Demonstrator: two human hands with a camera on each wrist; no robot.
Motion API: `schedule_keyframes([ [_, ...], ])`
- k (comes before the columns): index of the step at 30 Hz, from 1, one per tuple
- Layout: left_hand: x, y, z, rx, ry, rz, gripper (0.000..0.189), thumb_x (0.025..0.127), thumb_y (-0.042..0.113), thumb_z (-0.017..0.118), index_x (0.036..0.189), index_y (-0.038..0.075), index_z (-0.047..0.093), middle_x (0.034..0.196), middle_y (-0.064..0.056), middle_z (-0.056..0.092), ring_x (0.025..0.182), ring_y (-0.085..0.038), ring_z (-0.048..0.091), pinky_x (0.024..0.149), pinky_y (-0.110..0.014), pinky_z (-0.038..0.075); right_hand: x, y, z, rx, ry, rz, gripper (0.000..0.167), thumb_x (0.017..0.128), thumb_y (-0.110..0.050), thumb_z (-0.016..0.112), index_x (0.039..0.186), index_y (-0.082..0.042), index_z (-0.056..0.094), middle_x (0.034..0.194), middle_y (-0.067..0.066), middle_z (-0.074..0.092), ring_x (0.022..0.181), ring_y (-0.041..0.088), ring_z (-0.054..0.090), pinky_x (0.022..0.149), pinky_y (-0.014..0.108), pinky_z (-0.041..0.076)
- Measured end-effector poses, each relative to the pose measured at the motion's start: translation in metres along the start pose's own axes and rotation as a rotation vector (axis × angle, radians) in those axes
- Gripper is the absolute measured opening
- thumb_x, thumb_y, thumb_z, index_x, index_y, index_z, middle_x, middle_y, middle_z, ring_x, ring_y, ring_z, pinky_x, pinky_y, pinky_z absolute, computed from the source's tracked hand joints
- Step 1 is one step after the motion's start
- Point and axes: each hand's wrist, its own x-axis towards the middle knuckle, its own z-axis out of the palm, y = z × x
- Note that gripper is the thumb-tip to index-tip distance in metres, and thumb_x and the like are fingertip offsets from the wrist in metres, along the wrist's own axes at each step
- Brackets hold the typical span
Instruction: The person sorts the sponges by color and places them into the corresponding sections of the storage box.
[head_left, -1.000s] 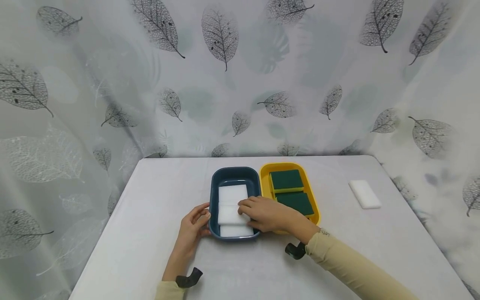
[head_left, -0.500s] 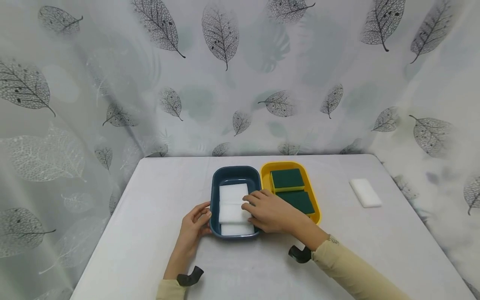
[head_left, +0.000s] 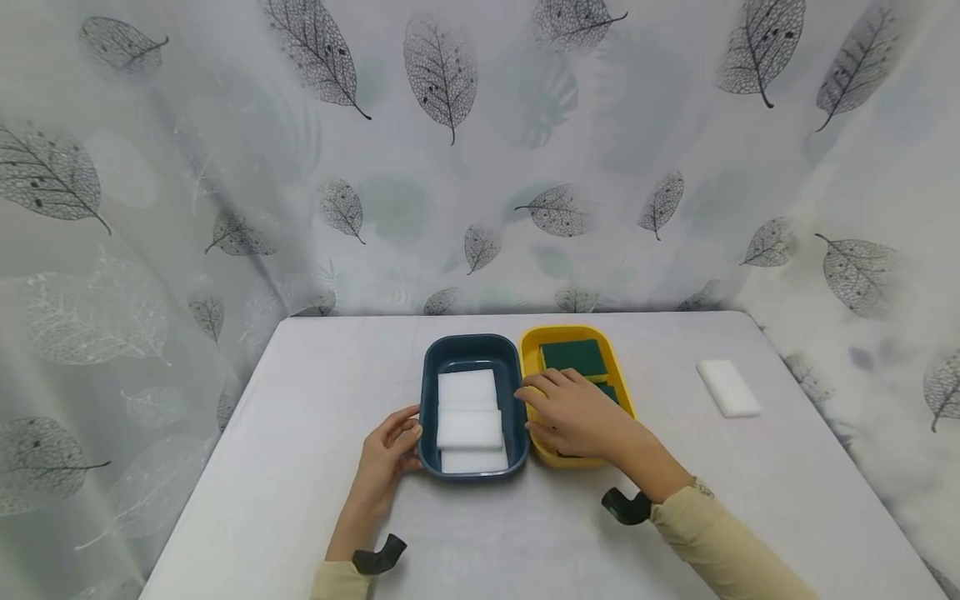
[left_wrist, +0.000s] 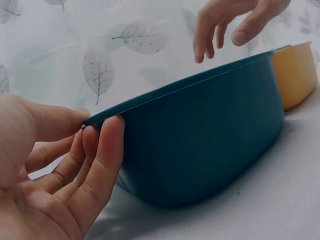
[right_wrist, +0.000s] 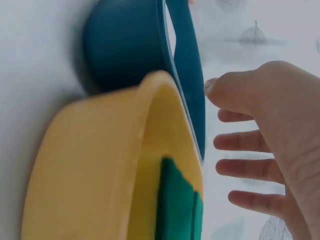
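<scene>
My left hand [head_left: 386, 454] pinches the left rim of a dark blue tub [head_left: 513, 408], thumb on top and fingers below, as the left wrist view shows. Inside the tub lie several white sponges [head_left: 469, 429], overlapping front to back. My right hand [head_left: 573, 417] hovers over the yellow tub [head_left: 536, 333], its fingers spread loosely and holding nothing. Two green-and-yellow scouring sponges [head_left: 573, 357] sit in that yellow tub; the nearer one is mostly hidden under the right hand.
One more white sponge [head_left: 728, 388] lies by itself on the right side of the white-covered table [head_left: 337, 358]. The two tubs stand side by side. Behind the table hangs a leaf-patterned curtain [head_left: 405, 200].
My right hand has left the white sponges in the blue tub and moved right, over the yellow tub. The left hand stays on the blue rim.
</scene>
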Motion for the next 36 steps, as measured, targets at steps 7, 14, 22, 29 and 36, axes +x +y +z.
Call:
schedule_keyframes([
  [7, -0.001, -0.001, -0.002, -0.012, -0.009, 0.002, 0.046, 0.098, 0.016, 0.073, 0.142, 0.008, 0.061, 0.114, -0.007, 0.061, 0.078, -0.011, 0.059, 0.060, -0.025, 0.058, -0.017, 0.022, -0.002, -0.018, 0.053, 0.086, 0.052, 0.097, -0.040, 0.073, 0.140, -0.012, 0.062, 0.138, 0.009, 0.066, 0.127, 0.032, 0.062, 0.105, 0.052, 0.053],
  [14, -0.001, -0.002, -0.003, -0.001, -0.012, 0.011, 0.047, 0.098, 0.016, 0.072, 0.142, 0.006, 0.060, 0.113, -0.006, 0.061, 0.077, -0.010, 0.059, 0.060, -0.025, 0.058, -0.040, 0.050, 0.005, 0.018, 0.029, 0.241, 0.057, 0.099, -0.040, 0.070, 0.145, -0.009, 0.058, 0.144, 0.016, 0.062, 0.130, 0.037, 0.060, 0.104, 0.058, 0.051],
  [22, 0.000, -0.001, -0.001, -0.011, -0.008, -0.001, 0.046, 0.098, 0.015, 0.072, 0.142, 0.008, 0.061, 0.114, -0.008, 0.061, 0.078, -0.011, 0.059, 0.060, -0.025, 0.058, -0.069, 0.079, 0.005, 0.103, -0.010, 0.455, 0.059, 0.101, -0.038, 0.068, 0.149, -0.006, 0.053, 0.147, 0.020, 0.058, 0.131, 0.045, 0.055, 0.106, 0.067, 0.047],
  [29, 0.000, -0.003, -0.003, -0.012, -0.013, 0.008, 0.045, 0.098, 0.016, 0.072, 0.142, 0.008, 0.061, 0.114, -0.007, 0.062, 0.078, -0.010, 0.059, 0.061, -0.025, 0.059, -0.088, 0.099, 0.006, 0.146, -0.048, 0.596, 0.065, 0.104, -0.038, 0.061, 0.153, 0.000, 0.043, 0.150, 0.030, 0.050, 0.135, 0.053, 0.048, 0.108, 0.072, 0.041],
  [36, 0.001, -0.002, -0.002, -0.021, -0.013, 0.004, 0.047, 0.097, 0.016, 0.074, 0.142, 0.008, 0.061, 0.113, -0.006, 0.062, 0.078, -0.011, 0.059, 0.060, -0.025, 0.058, -0.108, 0.121, 0.015, 0.173, -0.047, 0.713, 0.065, 0.105, -0.034, 0.057, 0.152, 0.008, 0.038, 0.149, 0.038, 0.043, 0.132, 0.060, 0.043, 0.105, 0.077, 0.038],
])
